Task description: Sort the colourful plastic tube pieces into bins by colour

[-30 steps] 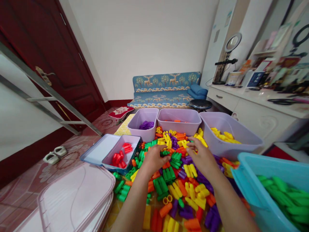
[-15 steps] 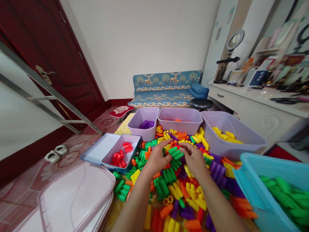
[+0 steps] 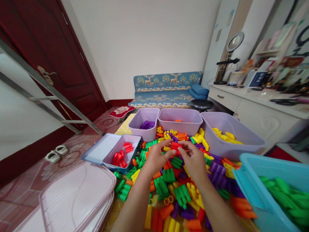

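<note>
A red plastic piece (image 3: 176, 147) is held between the fingertips of my left hand (image 3: 158, 156) and my right hand (image 3: 193, 158), above a spread of mixed coloured pieces. Below my hands lie green pieces (image 3: 182, 195), yellow ones and orange ones, with purple pieces (image 3: 217, 174) to the right. Both hands have thumb and fingers closed in on the red piece from either side.
Behind the pile stand lilac bins holding purple (image 3: 147, 125), orange and yellow pieces (image 3: 227, 136). A tin box (image 3: 132, 154) with red pieces is at the left, near stacked lids (image 3: 77, 193). A turquoise bin (image 3: 253, 190) with green pieces stands at the right.
The green piece that was between my hands is gone from them, and a red piece is there instead. A green piece now lies on the pile nearer to me.
</note>
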{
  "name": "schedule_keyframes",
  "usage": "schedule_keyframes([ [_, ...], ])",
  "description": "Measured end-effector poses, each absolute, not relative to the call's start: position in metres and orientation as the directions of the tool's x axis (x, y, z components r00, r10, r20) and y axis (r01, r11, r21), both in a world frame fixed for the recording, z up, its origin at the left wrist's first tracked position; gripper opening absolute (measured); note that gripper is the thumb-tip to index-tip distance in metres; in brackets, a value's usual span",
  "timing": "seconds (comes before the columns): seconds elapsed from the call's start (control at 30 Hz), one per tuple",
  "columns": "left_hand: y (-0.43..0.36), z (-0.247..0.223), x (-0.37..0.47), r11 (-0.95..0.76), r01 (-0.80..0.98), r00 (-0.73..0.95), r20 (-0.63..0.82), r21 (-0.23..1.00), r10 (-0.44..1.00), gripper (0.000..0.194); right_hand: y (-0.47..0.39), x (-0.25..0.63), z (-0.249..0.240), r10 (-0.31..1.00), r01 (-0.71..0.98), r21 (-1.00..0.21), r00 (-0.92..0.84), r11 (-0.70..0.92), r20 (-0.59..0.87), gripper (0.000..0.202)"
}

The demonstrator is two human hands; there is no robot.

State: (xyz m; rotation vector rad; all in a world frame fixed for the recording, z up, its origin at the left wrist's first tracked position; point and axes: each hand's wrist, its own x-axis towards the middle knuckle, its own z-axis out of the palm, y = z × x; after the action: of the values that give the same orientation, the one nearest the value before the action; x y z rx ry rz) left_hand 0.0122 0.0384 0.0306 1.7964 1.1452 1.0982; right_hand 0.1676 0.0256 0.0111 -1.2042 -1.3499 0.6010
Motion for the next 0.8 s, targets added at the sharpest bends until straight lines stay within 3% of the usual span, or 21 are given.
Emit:
schedule_keyframes([
  [0.13, 0.043, 0.027, 0.01, -0.209, 0.253, 0.219, 0.154, 0.945, 0.964, 0.038, 0.023, 0.166, 0.013, 0.854, 0.322, -0.876, 0.263, 0.361, 0.448, 0.023],
  [0.27, 0.042, 0.034, 0.003, -0.34, 0.412, 0.219, 0.27, 0.845, 0.937, 0.026, 0.024, 0.17, 0.014, 0.826, 0.283, -0.906, 0.387, 0.316, 0.409, 0.025],
  [0.33, 0.04, 0.038, 0.002, -0.408, 0.446, 0.224, 0.342, 0.797, 0.913, 0.036, 0.025, 0.171, 0.014, 0.845, 0.263, -0.91, 0.355, 0.319, 0.399, 0.025],
  [0.4, 0.038, 0.038, 0.004, -0.38, 0.393, 0.199, 0.326, 0.838, 0.924, 0.052, 0.025, 0.169, 0.014, 0.88, 0.222, -0.914, 0.268, 0.338, 0.391, 0.026],
  [0.53, 0.041, 0.036, 0.01, -0.179, 0.044, 0.209, 0.167, 0.983, 0.964, 0.034, 0.023, 0.162, 0.014, 0.932, 0.096, -0.945, 0.16, 0.313, 0.325, 0.029],
  [0.6, 0.046, 0.038, 0.005, -0.131, -0.217, 0.026, 0.14, 0.967, 0.99, 0.024, 0.022, 0.162, 0.016, 0.937, 0.067, -0.954, 0.182, 0.292, 0.299, 0.031],
  [0.7, 0.055, 0.042, -0.015, -0.3, -0.616, -0.408, 0.03, 0.728, 0.912, 0.011, 0.022, 0.164, 0.02, 0.917, 0.077, -0.951, 0.255, 0.298, 0.308, 0.03],
  [0.8, 0.062, 0.046, -0.043, -0.462, -0.741, -0.596, -0.16, 0.486, 0.787, 0.012, 0.022, 0.167, 0.023, 0.888, 0.084, -0.94, 0.311, 0.33, 0.34, 0.029],
])
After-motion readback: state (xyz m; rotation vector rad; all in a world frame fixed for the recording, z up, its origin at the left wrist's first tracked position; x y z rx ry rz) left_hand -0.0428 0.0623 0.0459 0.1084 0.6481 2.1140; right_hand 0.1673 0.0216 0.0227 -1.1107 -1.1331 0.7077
